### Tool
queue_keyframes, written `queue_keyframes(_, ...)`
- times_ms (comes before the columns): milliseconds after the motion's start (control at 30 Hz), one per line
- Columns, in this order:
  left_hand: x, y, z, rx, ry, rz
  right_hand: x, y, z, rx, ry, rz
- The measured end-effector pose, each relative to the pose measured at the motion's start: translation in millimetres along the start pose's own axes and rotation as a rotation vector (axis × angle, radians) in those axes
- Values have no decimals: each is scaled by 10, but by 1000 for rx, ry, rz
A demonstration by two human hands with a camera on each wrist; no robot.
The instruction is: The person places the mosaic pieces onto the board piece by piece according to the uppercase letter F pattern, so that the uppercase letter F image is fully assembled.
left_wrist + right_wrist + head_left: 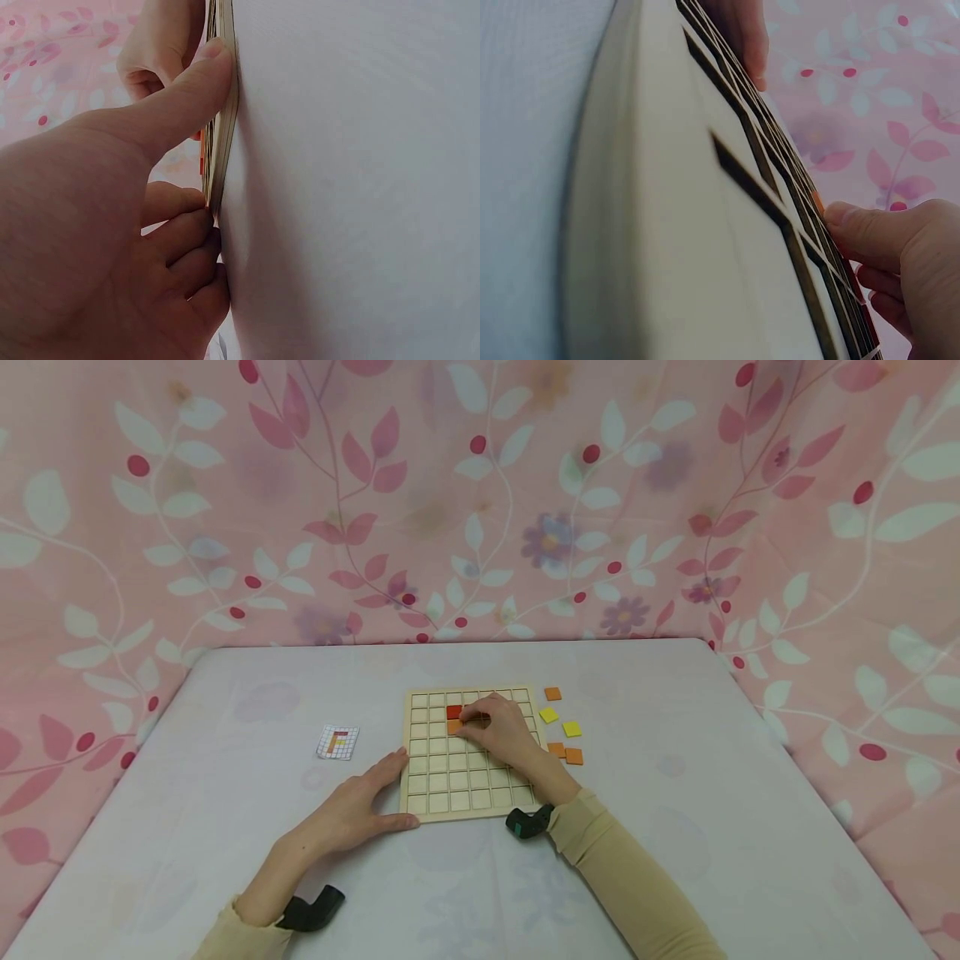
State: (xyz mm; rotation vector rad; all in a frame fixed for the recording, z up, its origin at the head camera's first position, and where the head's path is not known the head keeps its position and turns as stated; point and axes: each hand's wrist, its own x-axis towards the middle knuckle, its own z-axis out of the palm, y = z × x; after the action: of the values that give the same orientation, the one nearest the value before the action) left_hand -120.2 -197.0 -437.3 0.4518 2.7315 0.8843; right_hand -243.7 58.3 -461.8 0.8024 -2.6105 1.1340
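A wooden grid board (438, 781) lies on the table. In its upper part are a red tile (453, 712) and, right below, an orange tile (453, 727). My left hand (347, 810) rests at the board's near left corner, thumb along the near edge and fingers spread against the left side. Over the grid, my right hand (504, 731) pinches with curled thumb and forefinger at the orange tile. In the right wrist view the thumb (847, 214) meets an orange edge (817, 202). The right hand covers part of the grid.
Right of the board lie several loose tiles: an orange one (552, 693), a yellow one (549, 715), another yellow one (572, 728) and an orange pair (573, 757) partly behind the wrist. A small pattern card (338, 742) lies to the left. A floral cloth (480, 527) hangs behind the table.
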Motion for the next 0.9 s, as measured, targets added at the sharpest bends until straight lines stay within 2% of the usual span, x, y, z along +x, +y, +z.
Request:
queue_keyframes(133,-11,-5,4,-9,4,4,24,-37,-82,71,-10,48)
queue_keyframes(300,-2,-13,24,-12,-2,-7,62,-70,-341,234,31,120)
queue_keyframes(367,-1,-13,25,-10,0,-9,60,-30,-444,258,44,142)
queue_keyframes(567,-5,-6,14,-2,7,-6,-8,215,-692,214,66,200)
queue_keyframes(767,-10,7,11,-1,9,0,-85,458,-890,143,114,168)
queue_keyframes(900,-11,12,17,-7,4,-3,-147,600,-975,110,148,186)
